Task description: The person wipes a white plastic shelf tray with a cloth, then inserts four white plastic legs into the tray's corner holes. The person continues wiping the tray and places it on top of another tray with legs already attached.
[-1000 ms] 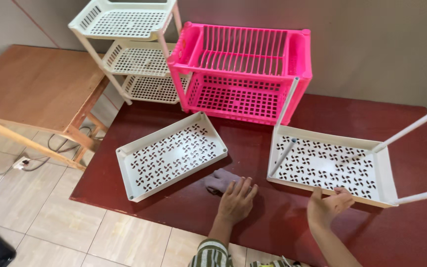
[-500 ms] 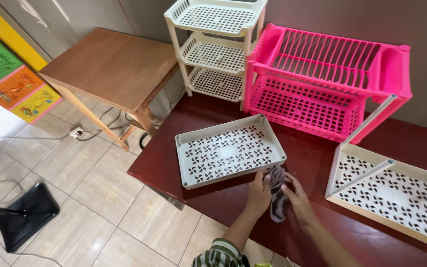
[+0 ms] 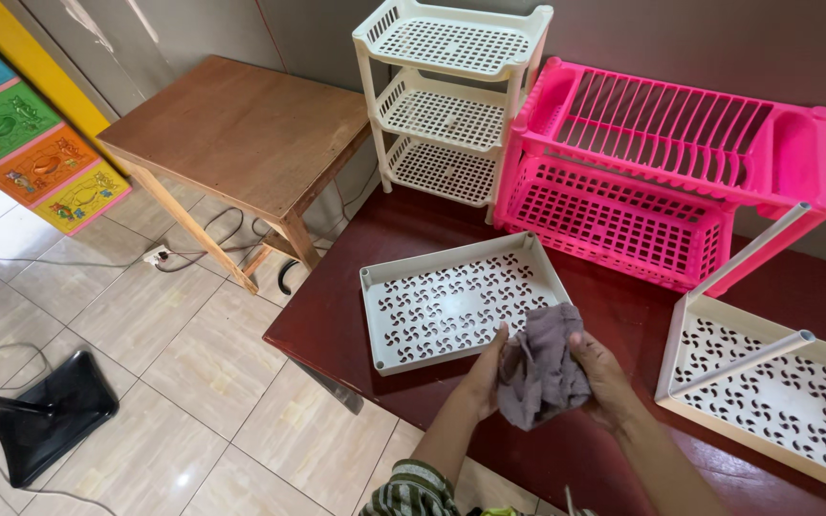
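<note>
Both hands, left hand (image 3: 486,375) and right hand (image 3: 605,378), are gripping and bunching up a crumpled grey cloth (image 3: 542,375), right above the white perforated plastic tray (image 3: 456,298) on the dark red table (image 3: 356,315).

The cloth (image 3: 542,368) is a small piece of soft fabric, dull grey-mauve in colour and uniform in tone, with no visible pattern. It is crumpled, with loose folds and a deep crease running down its middle. It is held off the dark red tabletop (image 3: 356,315), bunched between the left hand (image 3: 486,375) at its left edge and the right hand (image 3: 606,377) at its right edge. Both hands grip it with the fingers curled into the fabric. The lower edge hangs free in an uneven point. The upper edge overlaps the near right corner of the white perforated tray (image 3: 456,301) as seen from above.
</note>
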